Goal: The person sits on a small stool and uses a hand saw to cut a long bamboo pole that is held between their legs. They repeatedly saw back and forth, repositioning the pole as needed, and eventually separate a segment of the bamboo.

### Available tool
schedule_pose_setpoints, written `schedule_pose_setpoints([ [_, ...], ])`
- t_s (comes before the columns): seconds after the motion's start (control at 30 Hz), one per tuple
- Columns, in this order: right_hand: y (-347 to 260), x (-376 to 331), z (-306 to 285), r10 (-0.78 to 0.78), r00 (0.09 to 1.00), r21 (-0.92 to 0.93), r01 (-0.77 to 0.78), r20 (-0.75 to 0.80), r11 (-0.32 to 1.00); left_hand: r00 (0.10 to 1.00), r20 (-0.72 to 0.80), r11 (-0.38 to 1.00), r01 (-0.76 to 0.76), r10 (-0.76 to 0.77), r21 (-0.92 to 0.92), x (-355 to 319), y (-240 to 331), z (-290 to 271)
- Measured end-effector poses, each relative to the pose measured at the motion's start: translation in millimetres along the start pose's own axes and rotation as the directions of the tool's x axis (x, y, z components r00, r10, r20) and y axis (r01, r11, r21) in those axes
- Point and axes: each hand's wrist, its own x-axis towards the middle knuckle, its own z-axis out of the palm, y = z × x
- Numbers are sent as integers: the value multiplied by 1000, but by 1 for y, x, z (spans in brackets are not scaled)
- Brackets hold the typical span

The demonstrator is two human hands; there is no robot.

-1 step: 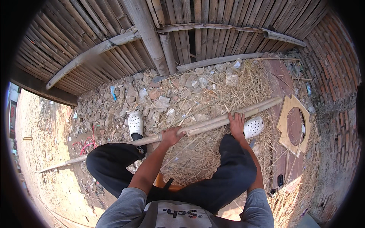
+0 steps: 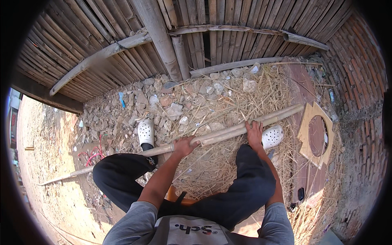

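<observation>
**Two hands on two poles, with ends and undersides partly out of sight**

The long pole (image 2: 162,150) runs aslant in front of the seated person, from the lower left up to the right. The left hand (image 2: 184,146) has its fingers curled over it, the thumb on the near side; the underside of that hold is hidden. Just beyond the thumb begins the shorter pole (image 2: 222,138), lying alongside on the near side.

The right hand (image 2: 255,134) lies over the shorter pole, fingers a little parted and reaching toward the long one; whether they close beneath, I cannot tell. Its wrist is near the right clog (image 2: 272,136).

The left trouser leg (image 2: 122,173) covers a stretch of the long pole, whose thin far end blurs near the rim. The other ends stop just beside a plywood sheet (image 2: 304,132) with a round hole. An orange seat (image 2: 188,201) is mostly covered by the legs. On the reddish board (image 2: 300,81), a dark oval object (image 2: 301,193) is too small to identify.
</observation>
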Motion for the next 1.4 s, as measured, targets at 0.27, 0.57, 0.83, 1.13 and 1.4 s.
schedule_pose_setpoints([
  [0.27,-5,3,5,3,1000,-12,-3,-13,1000,1000,8,999,21,-21,-35,9,-8,5],
  [0.57,-1,3,3,7,1000,0,-7,-17,1000,999,1,998,54,-54,17,11,-2,10],
  [0.83,10,-25,-55,66,990,27,-64,-127,998,1000,4,999,30,-30,-13,-16,6,7],
  [1.13,35,-190,-182,578,748,205,-541,-327,816,999,-16,999,39,-39,35,-78,-28,3],
  [1.4,69,-436,-94,825,563,30,-825,-54,565,999,28,999,41,-41,24,-122,-25,25],
])
